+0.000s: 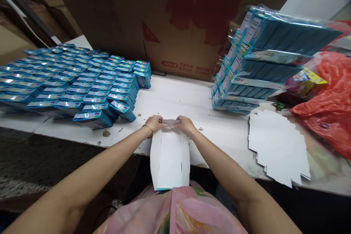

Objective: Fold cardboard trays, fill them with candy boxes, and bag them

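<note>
A white cardboard box blank (pixel 170 157) lies partly over the front edge of the table, its near end close to my body and its long sides bowed upward. My left hand (pixel 155 123), with a thin bracelet at the wrist, pinches the left corner of the blank's far flap. At the right corner of that flap, my right hand (pixel 185 125) is closed on it too. The far flap stands folded up between both hands. My fingertips are partly hidden behind the card.
Rows of small blue packs (pixel 82 80) cover the left of the table. Blue boxes wrapped in clear film (pixel 255 62) are stacked at the right. Flat white blanks (pixel 276 142) and a red plastic bag (pixel 329 98) lie farther right. A large brown carton (pixel 153 14) stands behind.
</note>
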Demonstrator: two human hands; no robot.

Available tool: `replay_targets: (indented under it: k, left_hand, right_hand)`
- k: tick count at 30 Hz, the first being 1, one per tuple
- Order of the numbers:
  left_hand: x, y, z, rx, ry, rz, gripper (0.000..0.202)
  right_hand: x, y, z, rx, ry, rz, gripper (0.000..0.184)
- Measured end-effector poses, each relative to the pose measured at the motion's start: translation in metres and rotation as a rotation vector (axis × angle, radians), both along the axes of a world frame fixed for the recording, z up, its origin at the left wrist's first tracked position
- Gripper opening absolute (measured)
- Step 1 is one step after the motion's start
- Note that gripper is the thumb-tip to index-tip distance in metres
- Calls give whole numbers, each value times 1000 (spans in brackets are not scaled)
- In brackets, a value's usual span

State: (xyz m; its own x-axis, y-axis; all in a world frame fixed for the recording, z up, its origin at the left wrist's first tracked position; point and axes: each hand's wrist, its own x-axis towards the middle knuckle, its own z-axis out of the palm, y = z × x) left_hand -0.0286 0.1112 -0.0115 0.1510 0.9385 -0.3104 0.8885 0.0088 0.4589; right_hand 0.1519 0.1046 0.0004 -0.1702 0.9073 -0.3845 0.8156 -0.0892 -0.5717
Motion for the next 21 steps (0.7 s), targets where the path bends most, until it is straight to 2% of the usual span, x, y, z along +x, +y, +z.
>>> replay_targets:
  k: [2,3,8,10,12,14,18,21]
  left_hand:
    - [-1,-5,3,4,6,-38,24]
    - [-1,-7,5,4,4,-61,24]
    - [-1,-13,9,-7,44,-115,28]
    - [1,-14,10,-13,67,-89,27]
    - [5,-16,11,-15,77,-75,27]
    - [7,-19,13,-2,72,-79,31]
    - [7,-24,19,-5,28,-94,47]
    - [3,-24,21,-54,-6,-130,50]
  right_hand:
    - [0,-1,3,-8,17,52,23]
    - [1,-3,5,-18,28,65,22]
    - [10,-7,7,-144,182,10,50]
    - [12,-7,7,-183,217,-22,52]
    - [13,-5,8,-181,188,16,46]
    - [11,0,12,-135,105,154,39]
    - [-1,14,18,7,-131,554,26]
    - [-21,21,17,70,-255,632,20]
